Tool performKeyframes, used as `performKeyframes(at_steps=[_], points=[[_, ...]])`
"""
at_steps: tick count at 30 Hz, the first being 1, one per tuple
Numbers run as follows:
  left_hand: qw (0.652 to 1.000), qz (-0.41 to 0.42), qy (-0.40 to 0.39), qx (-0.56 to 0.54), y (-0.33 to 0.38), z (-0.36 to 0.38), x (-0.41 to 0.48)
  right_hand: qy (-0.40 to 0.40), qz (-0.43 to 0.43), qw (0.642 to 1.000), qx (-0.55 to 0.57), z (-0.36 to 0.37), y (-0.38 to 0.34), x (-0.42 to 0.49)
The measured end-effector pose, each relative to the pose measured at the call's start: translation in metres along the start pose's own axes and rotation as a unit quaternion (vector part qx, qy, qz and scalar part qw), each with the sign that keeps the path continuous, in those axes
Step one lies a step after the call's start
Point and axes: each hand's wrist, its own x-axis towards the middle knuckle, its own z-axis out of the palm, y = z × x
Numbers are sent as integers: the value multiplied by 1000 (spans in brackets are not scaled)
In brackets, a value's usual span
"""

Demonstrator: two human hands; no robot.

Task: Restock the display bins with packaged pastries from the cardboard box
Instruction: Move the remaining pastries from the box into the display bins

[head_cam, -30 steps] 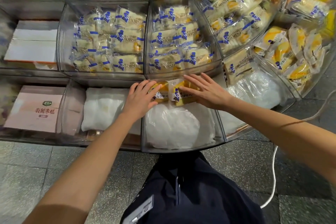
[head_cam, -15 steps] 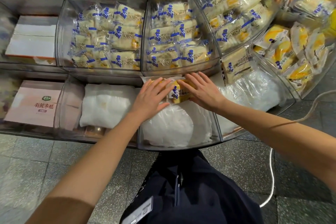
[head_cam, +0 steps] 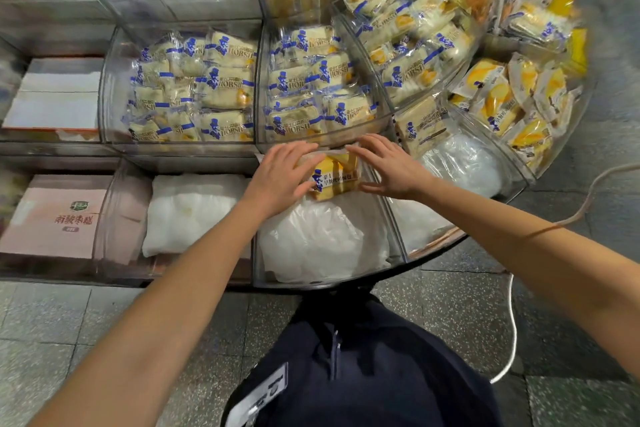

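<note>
I log the clear display bins (head_cam: 108, 87) standing as they did a second ago, the two upper ones packed with blue-printed pastries (head_cam: 227, 90). In the lower middle bin (head_cam: 311, 284) the white plastic bag (head_cam: 322, 239) lies unchanged. The yellow pastry pack (head_cam: 335, 180) sits on the bag's far end, at the back of that bin, just under the upper shelf. Two packs lay side by side before; now only one shows plainly. The left hand (head_cam: 282, 177) has slid right and lies flat on the pack with its fingers straight. The right hand (head_cam: 389, 168), fingers straight and spread, presses the pack's other side. The hands are closer together.
</note>
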Motion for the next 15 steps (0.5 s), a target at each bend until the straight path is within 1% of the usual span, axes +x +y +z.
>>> performKeyframes(at_steps=[5, 8, 11, 13, 15], points=[[998, 57, -1, -9, 4, -23, 29, 56, 69, 996, 15, -22, -7, -28], [993, 117, -8, -10, 21, -30, 44, 99, 130, 986, 46, -26, -19, -55], [983, 182, -12, -12, 44, -35, 60, 135, 200, 967, 82, -25, -32, -89], [974, 225, 0, -26, 57, -34, 69, 153, 251, 952, 86, -25, -43, -116], [964, 260, -14, -49, 76, -32, 75, 172, 297, 936, 78, -24, -56, -150]])
